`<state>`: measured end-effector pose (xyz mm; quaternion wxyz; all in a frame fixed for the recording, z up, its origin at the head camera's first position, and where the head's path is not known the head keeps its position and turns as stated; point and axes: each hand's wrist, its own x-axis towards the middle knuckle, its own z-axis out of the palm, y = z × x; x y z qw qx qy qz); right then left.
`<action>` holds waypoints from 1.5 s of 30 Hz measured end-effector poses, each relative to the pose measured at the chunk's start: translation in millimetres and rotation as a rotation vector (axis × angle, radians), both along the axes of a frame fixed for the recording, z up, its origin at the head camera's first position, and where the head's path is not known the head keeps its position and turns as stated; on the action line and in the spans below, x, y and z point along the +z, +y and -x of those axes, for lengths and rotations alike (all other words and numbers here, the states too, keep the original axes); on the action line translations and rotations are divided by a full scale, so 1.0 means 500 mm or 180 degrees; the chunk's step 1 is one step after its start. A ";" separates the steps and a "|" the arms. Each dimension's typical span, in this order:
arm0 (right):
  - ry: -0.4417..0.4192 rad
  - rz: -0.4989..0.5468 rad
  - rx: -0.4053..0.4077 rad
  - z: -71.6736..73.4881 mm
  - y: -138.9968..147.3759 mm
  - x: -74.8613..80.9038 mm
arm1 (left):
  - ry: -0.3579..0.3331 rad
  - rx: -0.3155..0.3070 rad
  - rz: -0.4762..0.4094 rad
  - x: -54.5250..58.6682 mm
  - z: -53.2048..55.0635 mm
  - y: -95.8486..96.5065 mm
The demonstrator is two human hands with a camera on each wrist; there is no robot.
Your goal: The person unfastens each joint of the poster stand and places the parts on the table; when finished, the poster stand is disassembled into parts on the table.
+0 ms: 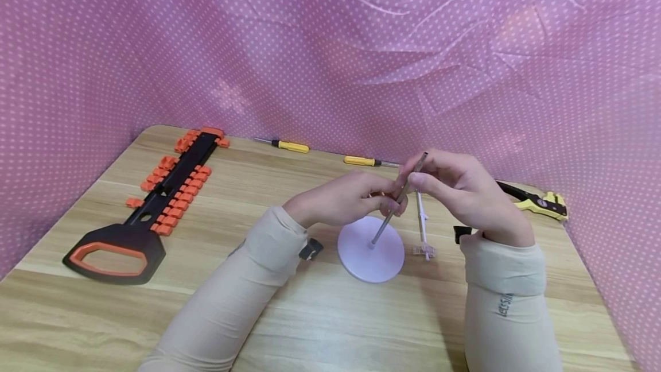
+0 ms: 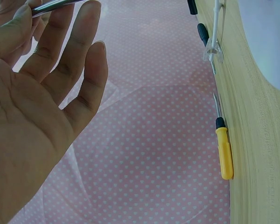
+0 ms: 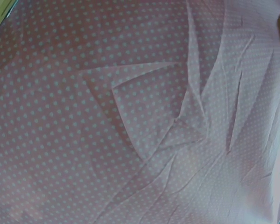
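A thin metal rod [image 1: 384, 227] rises at a slant from the middle of a round white base [image 1: 356, 257]. My left hand [image 1: 346, 198] pinches the rod partway up between thumb and fingers. Higher, near the rod's top end, the thumb and fingertips of my right hand [image 1: 465, 191] pinch it too. The left wrist view shows the rod [image 2: 51, 6] at the top, with the outer fingers of the left hand [image 2: 42, 107] spread loosely. Just right of the base is a slim white stick with a clear plastic piece [image 1: 423, 251] at its near end.
A black rack with orange clips [image 1: 178, 174] and a looped handle [image 1: 113, 234] lies at the left. Two yellow-handled screwdrivers [image 1: 293, 147] lie along the back edge. Yellow-and-black pliers [image 1: 544, 204] lie at the right. Pink dotted cloth [image 1: 310, 45] hangs round the wooden table.
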<state>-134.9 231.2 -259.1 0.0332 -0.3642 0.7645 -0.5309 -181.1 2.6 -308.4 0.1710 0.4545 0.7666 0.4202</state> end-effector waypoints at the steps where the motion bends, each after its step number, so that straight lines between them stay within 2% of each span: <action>1: -0.0021 -0.0033 -0.0006 0.000 0.000 0.001 | 0.0002 -0.0006 0.0000 0.000 0.000 0.000; 7: -0.0108 -0.0171 -0.0080 -0.005 -0.001 0.008 | -0.0042 -0.0025 0.0006 -0.001 0.000 0.000; 16: -0.0069 -0.0171 -0.0030 -0.004 -0.002 0.006 | 0.0114 -0.0105 -0.0039 -0.004 0.002 -0.001; 21: 0.0014 -0.0148 -0.0045 -0.003 0.001 0.000 | 0.0194 -0.0129 0.0092 -0.009 0.001 -0.001; 29: 0.0080 -0.0165 -0.0064 -0.006 0.002 0.000 | 0.0145 -0.0132 0.0296 -0.026 0.002 0.006; 35: 0.0094 -0.0180 -0.0040 -0.004 0.002 0.001 | 0.0234 -0.0046 0.0628 -0.042 0.003 0.014; 41: 0.0150 -0.0197 -0.0128 -0.004 0.000 -0.002 | 0.0055 0.0138 0.1099 -0.056 -0.001 0.018; 45: 0.0194 -0.0278 -0.0199 -0.005 0.000 -0.001 | 0.0177 0.0216 0.1413 -0.068 -0.001 0.021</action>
